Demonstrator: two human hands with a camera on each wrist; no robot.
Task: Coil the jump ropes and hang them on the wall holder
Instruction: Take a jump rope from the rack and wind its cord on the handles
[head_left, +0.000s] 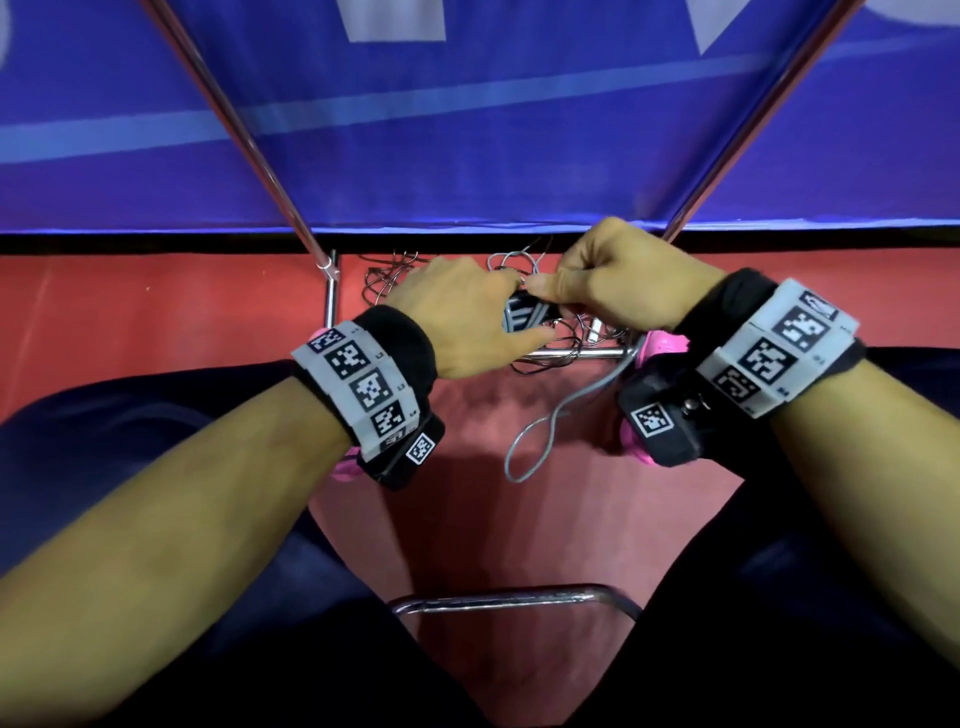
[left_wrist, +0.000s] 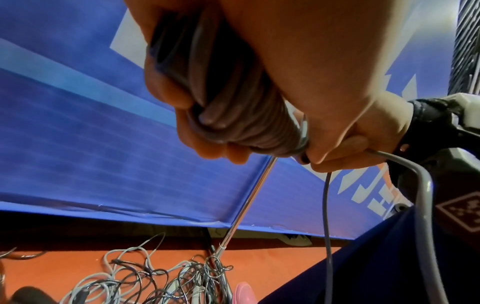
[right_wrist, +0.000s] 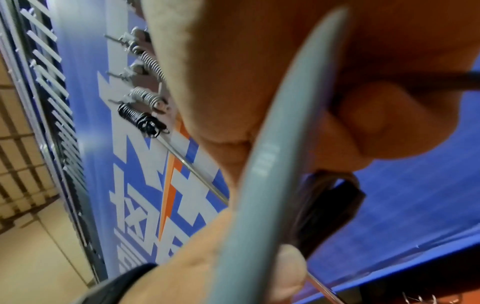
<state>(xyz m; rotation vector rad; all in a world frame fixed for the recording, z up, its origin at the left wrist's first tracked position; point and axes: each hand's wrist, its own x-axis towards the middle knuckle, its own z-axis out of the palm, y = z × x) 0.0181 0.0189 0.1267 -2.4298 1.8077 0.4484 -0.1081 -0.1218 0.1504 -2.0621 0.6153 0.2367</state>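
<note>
Rope (right_wrist: 262, 164) nearest; right wrist alone shows hung coils (right_wrist: 141, 120).

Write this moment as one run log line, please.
left hand: grips coiled rope | right hand: pinches loose rope | floor: tangled ropes

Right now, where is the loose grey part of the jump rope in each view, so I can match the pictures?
Head: the loose grey rope hangs in a loop below the right hand, right of centre.
Left wrist: it leaves the right hand at the right edge and curves down; the left hand grips the coil.
Right wrist: a thick blurred band, diagonal through the middle.
Shared landmark: the blue banner.
</note>
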